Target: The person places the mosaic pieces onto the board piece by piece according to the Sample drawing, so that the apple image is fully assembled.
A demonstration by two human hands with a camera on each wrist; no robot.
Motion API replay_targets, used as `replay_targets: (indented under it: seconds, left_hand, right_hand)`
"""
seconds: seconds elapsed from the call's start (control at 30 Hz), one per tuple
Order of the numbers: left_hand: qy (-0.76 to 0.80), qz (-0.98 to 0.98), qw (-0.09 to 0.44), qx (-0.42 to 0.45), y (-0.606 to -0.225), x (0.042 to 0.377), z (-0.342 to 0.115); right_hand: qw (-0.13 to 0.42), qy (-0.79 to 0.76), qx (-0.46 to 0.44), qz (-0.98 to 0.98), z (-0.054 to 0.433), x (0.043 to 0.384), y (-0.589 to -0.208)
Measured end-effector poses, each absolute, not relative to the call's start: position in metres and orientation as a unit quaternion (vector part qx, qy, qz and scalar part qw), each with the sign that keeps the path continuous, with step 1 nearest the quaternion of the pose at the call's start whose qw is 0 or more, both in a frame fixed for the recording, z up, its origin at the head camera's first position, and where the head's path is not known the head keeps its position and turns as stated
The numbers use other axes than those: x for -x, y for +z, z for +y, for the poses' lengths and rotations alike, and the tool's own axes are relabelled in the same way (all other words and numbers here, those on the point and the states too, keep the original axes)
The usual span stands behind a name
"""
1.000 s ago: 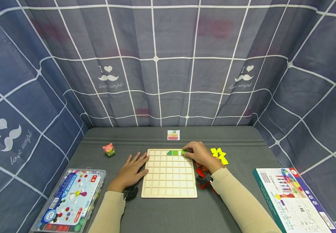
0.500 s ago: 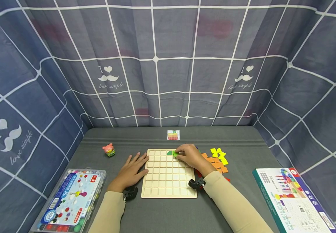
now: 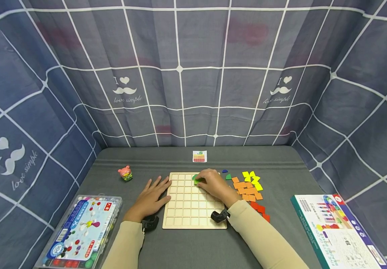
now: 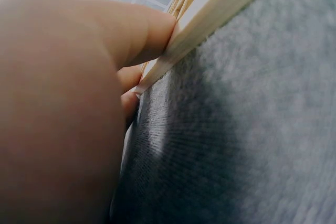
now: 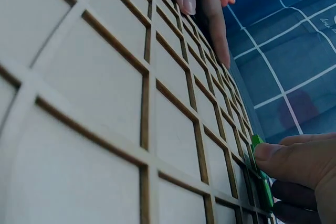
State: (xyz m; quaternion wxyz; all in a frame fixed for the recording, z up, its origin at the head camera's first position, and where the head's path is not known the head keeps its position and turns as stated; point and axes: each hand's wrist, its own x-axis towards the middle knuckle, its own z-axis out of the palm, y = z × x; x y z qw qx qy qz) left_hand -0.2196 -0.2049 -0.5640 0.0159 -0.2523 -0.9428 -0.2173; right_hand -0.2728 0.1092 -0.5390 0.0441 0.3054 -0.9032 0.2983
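A wooden grid board with raised square cells lies on the table. My left hand rests flat with spread fingers at its left edge; in the left wrist view the thumb touches the board's side. Over the upper part of the board, my right hand pinches a small light green tile between thumb and fingers. A darker green rounded tile sits in the top row just beyond it. The right wrist view has the thumb against green at the board's far edge. My right fingers hide nearby top-row cells.
Right of the board lie orange tiles, yellow tiles, red tiles, a green piece and a blue piece. A picture card, pink figurine, plastic case and box surround the board.
My right hand has moved left and slightly toward me along the board's top with the light green tile, uncovering orange and red tiles at the right. The left hand has stayed still.
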Motion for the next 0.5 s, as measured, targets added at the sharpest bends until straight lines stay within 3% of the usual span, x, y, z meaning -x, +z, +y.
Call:
replay_targets:
  seconds: [0.5]
  left_hand:
    - [-0.215,-0.944,-0.007,0.249,-0.5611,0.2199,-0.2064]
  right_hand:
    - [0.066,0.282,-0.317,-0.903,0.0986,0.2723,-0.5459]
